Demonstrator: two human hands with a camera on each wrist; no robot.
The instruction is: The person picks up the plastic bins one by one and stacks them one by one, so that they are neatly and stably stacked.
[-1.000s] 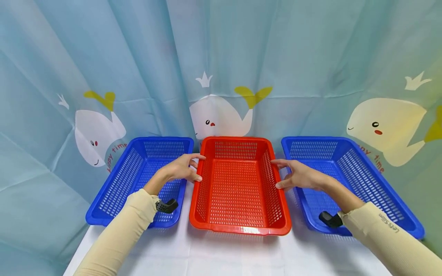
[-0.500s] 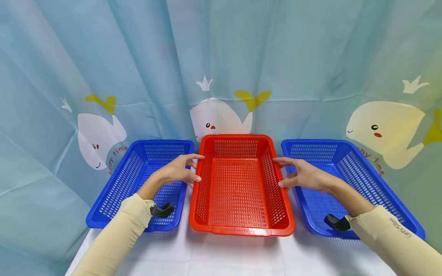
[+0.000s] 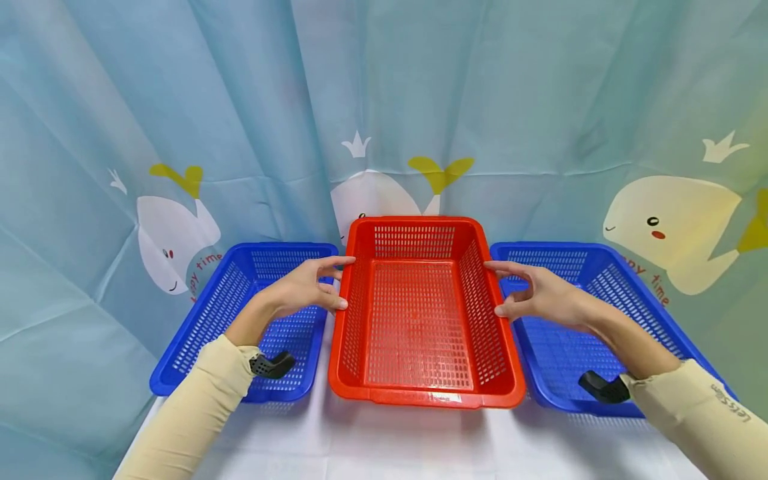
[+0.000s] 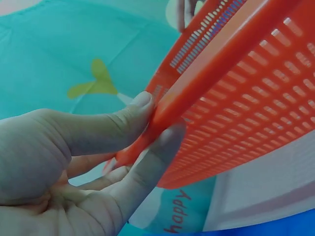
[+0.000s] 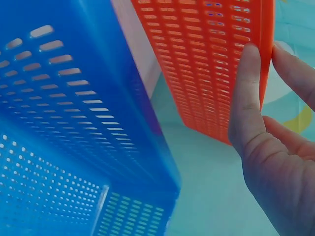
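Your left hand [image 3: 304, 287] and right hand [image 3: 547, 294] pinch 2 opposite sides of the red basket [image 3: 420, 397]: apparently a lift; next move calls for level, even support.

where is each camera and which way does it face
Head: worn there, facing forward and down at the red basket; left hand, right hand, sleeves show.
Left wrist: worn there, facing the pinched rim; left hand, far fingers show.
Right wrist: worn there, facing red basket, right blue basket; right hand shows.
All share the red basket.
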